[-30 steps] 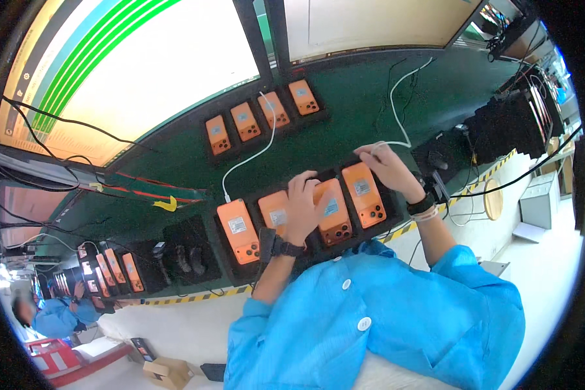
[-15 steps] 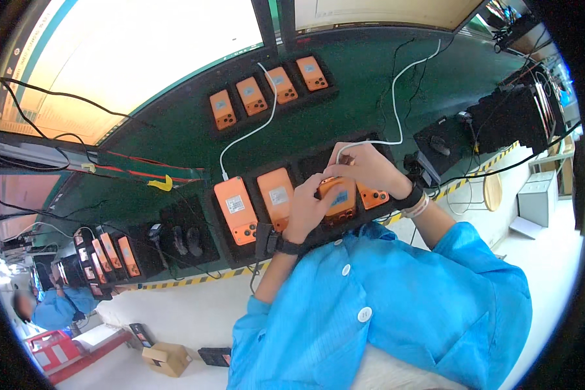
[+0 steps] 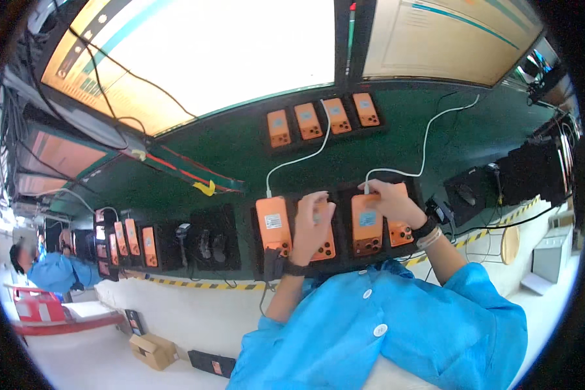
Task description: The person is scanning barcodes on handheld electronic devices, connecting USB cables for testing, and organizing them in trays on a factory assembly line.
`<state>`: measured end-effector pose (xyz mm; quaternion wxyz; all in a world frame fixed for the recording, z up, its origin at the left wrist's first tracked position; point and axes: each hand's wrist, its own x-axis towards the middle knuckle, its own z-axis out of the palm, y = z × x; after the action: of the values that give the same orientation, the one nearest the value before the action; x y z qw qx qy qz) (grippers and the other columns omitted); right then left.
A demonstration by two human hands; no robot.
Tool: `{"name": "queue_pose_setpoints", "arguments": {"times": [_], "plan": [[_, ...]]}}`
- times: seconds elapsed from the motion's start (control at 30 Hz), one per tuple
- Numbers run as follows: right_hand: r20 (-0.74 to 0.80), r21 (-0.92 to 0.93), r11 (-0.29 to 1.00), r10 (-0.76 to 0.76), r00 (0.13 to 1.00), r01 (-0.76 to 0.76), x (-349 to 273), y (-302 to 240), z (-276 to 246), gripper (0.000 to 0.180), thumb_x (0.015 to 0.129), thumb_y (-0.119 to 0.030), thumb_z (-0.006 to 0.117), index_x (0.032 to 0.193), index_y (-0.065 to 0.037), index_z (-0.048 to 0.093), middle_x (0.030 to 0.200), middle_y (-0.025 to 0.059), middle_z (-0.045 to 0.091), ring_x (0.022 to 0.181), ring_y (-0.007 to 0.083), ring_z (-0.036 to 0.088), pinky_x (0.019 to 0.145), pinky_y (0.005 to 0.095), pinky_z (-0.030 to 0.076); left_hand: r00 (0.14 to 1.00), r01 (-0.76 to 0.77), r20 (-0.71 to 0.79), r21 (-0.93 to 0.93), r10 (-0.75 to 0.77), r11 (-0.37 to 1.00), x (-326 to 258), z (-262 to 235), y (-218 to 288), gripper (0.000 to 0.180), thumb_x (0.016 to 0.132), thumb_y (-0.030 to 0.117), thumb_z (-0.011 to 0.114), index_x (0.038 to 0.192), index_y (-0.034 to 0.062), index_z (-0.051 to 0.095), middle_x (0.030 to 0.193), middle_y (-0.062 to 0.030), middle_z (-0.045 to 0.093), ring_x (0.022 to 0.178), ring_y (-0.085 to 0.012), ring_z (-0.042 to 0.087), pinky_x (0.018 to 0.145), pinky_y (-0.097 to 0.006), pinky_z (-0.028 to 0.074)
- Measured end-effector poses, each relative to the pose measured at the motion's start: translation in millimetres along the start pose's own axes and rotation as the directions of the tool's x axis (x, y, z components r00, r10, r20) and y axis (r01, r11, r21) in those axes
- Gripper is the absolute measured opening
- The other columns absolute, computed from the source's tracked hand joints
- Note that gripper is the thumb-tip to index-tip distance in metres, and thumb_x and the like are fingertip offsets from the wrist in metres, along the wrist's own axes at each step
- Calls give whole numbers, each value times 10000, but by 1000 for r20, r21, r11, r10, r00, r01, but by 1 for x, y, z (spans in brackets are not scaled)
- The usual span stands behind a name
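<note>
- Phone (image 3: 365, 231): orange, round-cornered, pale label (image 3: 367, 219), dark lenses (image 3: 374, 242).
- Cable (image 3: 425, 146): white, curved.
- Left grip (image 3: 313, 224): loosely spread.
- Right grip (image 3: 396, 203) at cable; cannot tell whether pinching.

Orange smartphone (image 3: 368, 239) lies face down, pale label on back, camera block at near end, just below grip of right hand (image 3: 400, 205). White cable (image 3: 425, 146): plug end at those fingertips, phone's far edge. Second orange smartphone (image 3: 325, 247) partly hidden under left hand (image 3: 313, 224).
</note>
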<state>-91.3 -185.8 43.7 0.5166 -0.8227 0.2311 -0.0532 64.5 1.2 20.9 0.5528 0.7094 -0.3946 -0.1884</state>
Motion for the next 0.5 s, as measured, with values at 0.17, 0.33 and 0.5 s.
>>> {"name": "queue_pose_setpoints", "arguments": {"times": [0.17,0.33,0.5], "plan": [[-167,-325,946,-64,984,7,37,-10,-2,414,809,-137,704,1176,11,581,1071,192,623,1021,340,602,890,393,492,964,-9,-233,454,129,891,-5,-54,-13,417,853,214,706,1190,17,562,1191,-154,556,1142,-327,508,996,-435,397],[-29,-493,804,-397,917,332,69,-49,72,412,794,-204,693,1151,-17,607,1130,207,592,1074,360,562,926,425,470,923,191,-369,692,113,697,-13,-61,-48,749,767,289,771,1339,-18,397,1336,-236,408,1241,-425,395,1065,-510,316],[-100,-237,904,-386,917,355,120,-56,166,242,845,-220,603,977,-32,679,1080,209,619,1004,382,591,858,449,491,936,166,-327,734,129,659,-14,-60,-56,784,747,302,778,1343,-28,391,1323,-241,434,1248,-428,405,1055,-516,328]]}}
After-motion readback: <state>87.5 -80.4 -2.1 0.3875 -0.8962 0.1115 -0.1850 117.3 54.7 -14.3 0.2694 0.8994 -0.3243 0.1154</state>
